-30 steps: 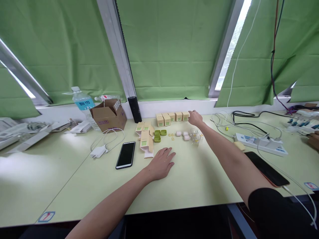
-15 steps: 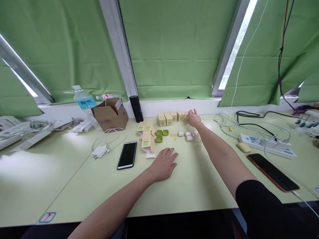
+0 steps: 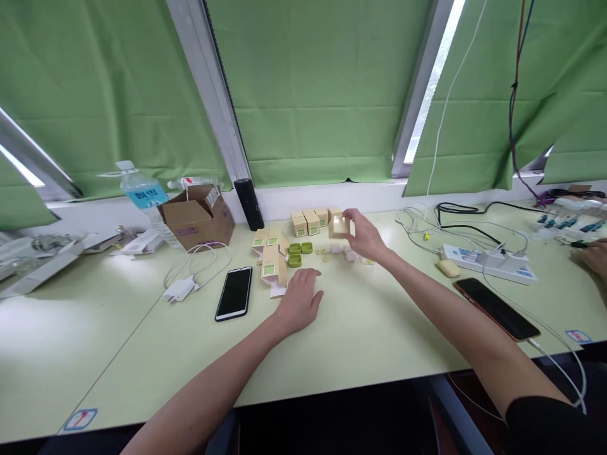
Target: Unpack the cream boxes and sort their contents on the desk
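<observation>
My right hand (image 3: 366,236) holds a small tan cardboard box (image 3: 338,226) with a pale, see-through-looking face between thumb and fingers, raised above the table. Left of it, several similar closed boxes (image 3: 311,221) stand in a row at the back. My left hand (image 3: 298,302) rests palm down, fingers apart, touching only the tabletop. Beyond its fingertips sit three small green trays (image 3: 294,260), and to their left are opened boxes (image 3: 272,263) with flaps out. Tiny yellow pieces (image 3: 324,260) and pale pink cylinders (image 3: 350,254) lie between the hands; my right hand partly covers the cylinders.
A phone (image 3: 234,294), a white charger (image 3: 180,289), a brown carton (image 3: 199,219), a black cylinder (image 3: 249,204) and a water bottle (image 3: 148,199) stand left. At right are a power strip (image 3: 488,263), cables and another phone (image 3: 496,308). Another person's hand (image 3: 596,256) shows at the right edge.
My right hand has come back from the row's right end, lifting a small box and turning it. My left hand stays on the table. The view has shifted slightly right.
</observation>
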A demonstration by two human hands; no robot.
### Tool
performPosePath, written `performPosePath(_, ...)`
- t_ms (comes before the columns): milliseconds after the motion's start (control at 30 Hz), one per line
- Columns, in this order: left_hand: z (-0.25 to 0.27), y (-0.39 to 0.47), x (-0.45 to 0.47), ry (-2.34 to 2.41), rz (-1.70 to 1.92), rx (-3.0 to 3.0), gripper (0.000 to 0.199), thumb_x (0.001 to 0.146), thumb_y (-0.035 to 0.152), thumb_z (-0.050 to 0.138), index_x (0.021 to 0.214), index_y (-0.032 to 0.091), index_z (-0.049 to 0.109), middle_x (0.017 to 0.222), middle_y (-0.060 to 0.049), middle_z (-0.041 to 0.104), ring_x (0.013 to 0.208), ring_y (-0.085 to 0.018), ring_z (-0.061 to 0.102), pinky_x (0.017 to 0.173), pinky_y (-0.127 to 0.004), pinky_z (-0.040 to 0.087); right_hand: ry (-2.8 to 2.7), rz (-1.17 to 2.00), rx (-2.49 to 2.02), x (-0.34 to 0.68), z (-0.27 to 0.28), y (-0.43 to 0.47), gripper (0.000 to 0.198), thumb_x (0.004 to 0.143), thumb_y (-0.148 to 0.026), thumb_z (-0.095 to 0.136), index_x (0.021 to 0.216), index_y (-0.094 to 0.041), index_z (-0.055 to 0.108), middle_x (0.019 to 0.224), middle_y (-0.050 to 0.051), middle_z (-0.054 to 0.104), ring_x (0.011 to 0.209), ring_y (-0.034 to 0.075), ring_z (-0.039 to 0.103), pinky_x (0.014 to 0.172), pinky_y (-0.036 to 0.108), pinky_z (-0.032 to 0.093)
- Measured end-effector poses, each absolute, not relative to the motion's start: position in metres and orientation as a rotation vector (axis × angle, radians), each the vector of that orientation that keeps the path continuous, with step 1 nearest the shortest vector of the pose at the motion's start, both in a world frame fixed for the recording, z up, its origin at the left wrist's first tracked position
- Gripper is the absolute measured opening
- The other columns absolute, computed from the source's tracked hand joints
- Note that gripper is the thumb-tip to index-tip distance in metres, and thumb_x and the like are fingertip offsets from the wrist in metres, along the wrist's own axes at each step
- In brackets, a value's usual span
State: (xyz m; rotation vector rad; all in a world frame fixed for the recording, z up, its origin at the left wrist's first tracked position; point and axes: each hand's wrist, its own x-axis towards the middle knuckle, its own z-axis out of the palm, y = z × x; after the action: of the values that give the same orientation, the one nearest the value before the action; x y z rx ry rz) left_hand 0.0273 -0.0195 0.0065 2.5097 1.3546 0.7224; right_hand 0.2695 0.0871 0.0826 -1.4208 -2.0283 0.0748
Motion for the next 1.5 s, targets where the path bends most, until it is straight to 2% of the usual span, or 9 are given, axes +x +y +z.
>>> performPosePath(133,0.012,-0.017,0.024,1.398,0.938,2.226,0.053,0.091,0.021,0.05,0.141,0.022,0.034,0.142,-0.014,0.05,0.137,-0.027,0.046,0.115,-0.048,0.04,-2.224,0.467,-1.161,0.255,0.072,0.015,0.053,0.082,-0.009,0.064,0.129,-0.025,0.045,0.129,0.008,0.064,0.109,0.022,0.064,0.089,0.035,0.051)
performPosePath(267,0.011,-0.019,0.019,1.101,0.824,2.041,0.078,0.085,0.017,0.056,0.152,0.028,0.02,0.151,-0.012,0.048,0.139,-0.025,0.048,0.116,-0.043,0.04,-2.212,0.703,-1.056,0.24,0.048,-0.01,0.051,0.082,-0.009,0.064,0.127,-0.025,0.047,0.126,0.009,0.065,0.11,0.022,0.064,0.089,0.038,0.054)
performPosePath(433,0.004,-0.014,0.018,0.899,0.821,1.876,0.087,0.078,0.011,0.061,0.155,0.025,0.023,0.152,-0.015,0.048,0.141,-0.029,0.046,0.115,-0.044,0.04,-2.039,0.846,-0.938,0.238,0.015,-0.004,0.064,0.08,-0.012,0.066,0.137,-0.028,0.043,0.141,0.011,0.054,0.122,0.025,0.058,0.091,0.043,0.056)
performPosePath(633,-0.001,-0.006,0.016,0.992,0.932,1.868,0.082,0.074,0.01,0.063,0.15,0.026,0.036,0.14,-0.012,0.055,0.133,-0.027,0.052,0.113,-0.043,0.04,-1.958,0.888,-1.028,0.244,-0.011,0.004,0.069,0.075,-0.014,0.067,0.14,-0.025,0.043,0.127,0.011,0.058,0.105,0.023,0.061,0.085,0.042,0.056)
performPosePath(800,0.001,-0.007,0.015,1.032,0.956,1.886,0.078,0.074,0.011,0.066,0.148,0.025,0.041,0.132,-0.01,0.056,0.122,-0.023,0.055,0.108,-0.04,0.044,-1.863,0.804,-1.042,0.24,-0.017,0.009,0.05,0.081,-0.011,0.053,0.129,-0.024,0.05,0.116,0.009,0.06,0.096,0.02,0.063,0.08,0.038,0.056)
performPosePath(967,0.0,-0.009,0.022,1.155,0.972,1.923,0.062,0.075,0.021,0.076,0.134,0.022,0.054,0.11,-0.005,0.061,0.102,-0.021,0.058,0.095,-0.038,0.05,-1.798,0.676,-1.043,0.239,-0.012,0.004,0.031,0.086,-0.014,0.049,0.114,-0.024,0.055,0.108,0.007,0.062,0.092,0.02,0.064,0.075,0.036,0.056)
performPosePath(1233,0.009,-0.02,0.025,1.19,1.282,2.22,0.05,0.083,0.02,0.075,0.128,0.024,0.054,0.124,-0.01,0.056,0.123,-0.028,0.053,0.105,-0.048,0.048,-1.774,0.674,-0.905,0.234,0.007,-0.017,0.023,0.095,-0.027,0.051,0.118,-0.026,0.053,0.115,0.008,0.062,0.096,0.021,0.064,0.081,0.04,0.057)
performPosePath(1367,0.006,-0.023,0.025,1.175,1.264,2.365,0.055,0.086,0.01,0.066,0.137,0.024,0.05,0.129,-0.013,0.051,0.123,-0.028,0.055,0.102,-0.047,0.052,-1.769,0.755,-0.913,0.23,0.009,-0.023,0.031,0.094,-0.029,0.054,0.124,-0.027,0.048,0.125,0.009,0.058,0.1,0.022,0.064,0.083,0.042,0.058)
performPosePath(1500,0.003,-0.026,0.026,1.148,1.215,2.587,0.057,0.089,0.016,0.068,0.141,0.022,0.048,0.126,-0.015,0.052,0.12,-0.03,0.057,0.098,-0.048,0.055,-1.771,0.782,-0.969,0.229,0.004,-0.022,0.037,0.093,-0.031,0.057,0.127,-0.028,0.045,0.132,0.011,0.054,0.101,0.022,0.063,0.083,0.043,0.059)
